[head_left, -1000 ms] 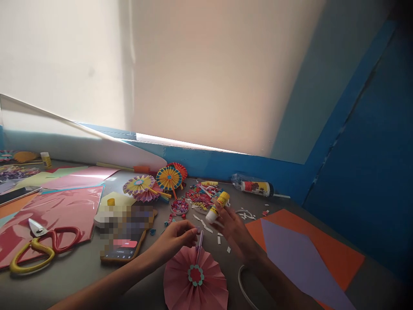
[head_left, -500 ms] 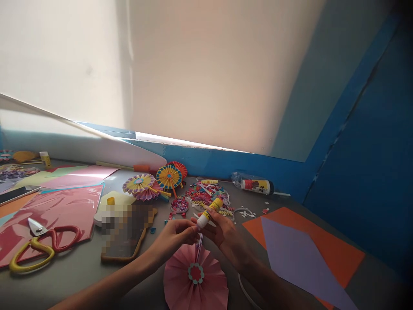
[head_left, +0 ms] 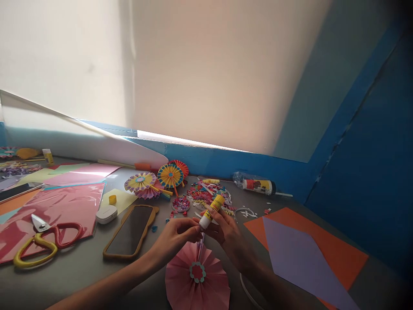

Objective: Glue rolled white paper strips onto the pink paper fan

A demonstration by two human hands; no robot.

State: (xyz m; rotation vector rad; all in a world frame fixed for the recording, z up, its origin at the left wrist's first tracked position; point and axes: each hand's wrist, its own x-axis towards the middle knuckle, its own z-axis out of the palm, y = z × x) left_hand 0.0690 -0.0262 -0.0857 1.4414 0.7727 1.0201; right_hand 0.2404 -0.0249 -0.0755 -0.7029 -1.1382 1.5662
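Observation:
My right hand grips a yellow-and-white glue stick, tilted with its white end down toward my left fingertips. With thumb and fingers pinched, my left hand holds the upper end of a narrow purple paper strip, mostly hidden by the fingers. The strip runs down to a round pink pleated paper fan. A red flower-shaped centre with a pale scalloped edge sits on the fan, which is below both hands.
Scissors lie on a red plastic-wrapped pack at left, near a phone, a white case and a yellow cap. Finished fans, paper scraps and a glue bottle stand behind. Purple paper overlies orange sheets at right.
The view has shifted slightly, moving the table things a little to the right. Both hands keep their grips, and the glue stick's white end stays by my left fingertips.

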